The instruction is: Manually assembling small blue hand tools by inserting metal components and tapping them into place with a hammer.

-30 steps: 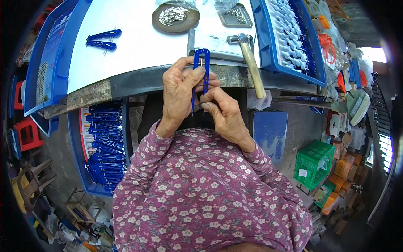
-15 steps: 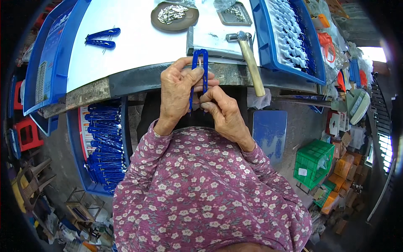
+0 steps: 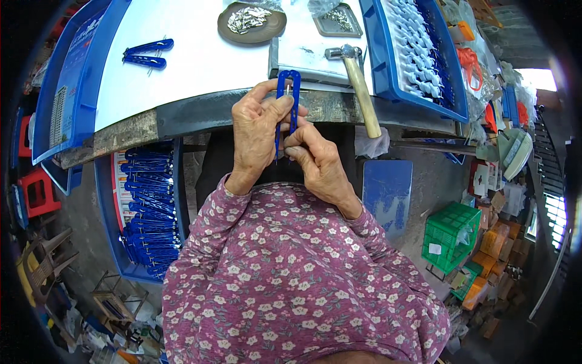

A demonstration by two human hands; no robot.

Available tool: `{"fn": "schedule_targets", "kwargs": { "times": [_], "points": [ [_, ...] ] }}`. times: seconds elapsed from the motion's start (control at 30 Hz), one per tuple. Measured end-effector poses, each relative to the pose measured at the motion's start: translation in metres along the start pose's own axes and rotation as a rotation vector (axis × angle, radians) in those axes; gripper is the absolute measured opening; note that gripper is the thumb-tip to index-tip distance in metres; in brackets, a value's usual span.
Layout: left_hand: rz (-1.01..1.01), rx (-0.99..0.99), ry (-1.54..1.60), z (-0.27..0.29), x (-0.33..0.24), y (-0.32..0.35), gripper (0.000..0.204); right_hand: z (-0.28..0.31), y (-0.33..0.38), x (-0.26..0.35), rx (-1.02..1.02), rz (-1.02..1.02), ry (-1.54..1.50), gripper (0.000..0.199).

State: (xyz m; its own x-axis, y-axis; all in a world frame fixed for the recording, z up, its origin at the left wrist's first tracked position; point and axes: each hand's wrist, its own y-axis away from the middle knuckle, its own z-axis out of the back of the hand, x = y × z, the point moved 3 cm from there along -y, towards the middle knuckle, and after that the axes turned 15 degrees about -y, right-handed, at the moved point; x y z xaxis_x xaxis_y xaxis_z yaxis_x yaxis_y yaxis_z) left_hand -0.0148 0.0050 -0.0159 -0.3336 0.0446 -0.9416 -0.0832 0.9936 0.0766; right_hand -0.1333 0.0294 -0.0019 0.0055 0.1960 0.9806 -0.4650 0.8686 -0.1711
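A blue piece with two long slotted arms stands upright before me at the table's front edge, its joined end up. A small silver part shows between the arms. My left hand pinches the piece from the left, thumb across it and fingers behind. Lower down, my right hand has thumb and forefinger closed at the lower end of the right arm; the exact grip is partly hidden. Two similar blue slotted arms, spread in a V, lie on the white table top.
A hammer rests across a flat metal block. Behind are a round dish of small silver pins and a square tray. Blue crates flank the table; another crate, below left, holds many blue pieces. A green crate stands right.
The lower ends of the blue piece's two arms have drawn closer together. My right hand has shifted slightly left with them, while my left hand keeps its hold.
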Motion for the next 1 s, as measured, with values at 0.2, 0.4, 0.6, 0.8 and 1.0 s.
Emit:
{"fn": "schedule_targets", "kwargs": {
  "times": [0.2,0.4,0.6,0.8,1.0],
  "points": [
    [0.0,0.026,-0.075,0.001,-0.002,0.0,0.031,0.002,0.0,0.0,0.014,-0.03,-0.003,0.008],
    [-0.018,0.085,-0.135,0.002,-0.003,0.0,0.035,0.005,0.001,0.002,0.038,-0.061,-0.021,0.007],
    [-0.007,0.114,-0.085,0.002,0.001,-0.003,0.04,0.003,0.003,-0.003,-0.001,-0.029,0.005,0.007],
    [-0.164,0.21,-0.059,-0.003,-0.007,0.003,0.053,0.0,0.005,0.005,-0.068,-0.012,-0.122,0.003],
    [-0.114,0.244,0.177,-0.004,0.0,0.004,0.045,-0.002,0.004,0.005,-0.104,-0.001,-0.15,0.002]
  ]
}}
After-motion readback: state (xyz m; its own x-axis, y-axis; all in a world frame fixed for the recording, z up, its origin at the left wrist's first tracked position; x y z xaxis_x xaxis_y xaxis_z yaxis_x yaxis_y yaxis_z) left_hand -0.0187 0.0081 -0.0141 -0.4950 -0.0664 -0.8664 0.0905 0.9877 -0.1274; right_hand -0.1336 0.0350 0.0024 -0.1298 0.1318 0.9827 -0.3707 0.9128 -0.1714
